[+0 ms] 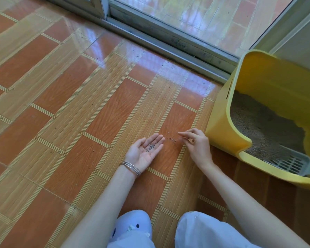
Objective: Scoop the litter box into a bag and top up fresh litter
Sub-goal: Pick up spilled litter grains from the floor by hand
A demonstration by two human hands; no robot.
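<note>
While stray grains lie on the glossy orange-and-tan tiled floor [100,111], I gather them by hand.

The yellow plastic litter box [227,126] sits just right of my hands, sandy grey litter [261,126] inside and a pale slotted scoop [292,163] at its front. My left hand [145,151] lies palm up, fingers together, cupping small grey pellets [151,147]. My right hand [195,144] hangs over the scattered crumbs [172,139], thumb and forefinger nearly pinching. I should pinch low and keep my palm level.

orange-tan tiled floor [100,111]; yellow litter box [222,129] at right, few spilled litter granules [172,139] beside it.
</note>
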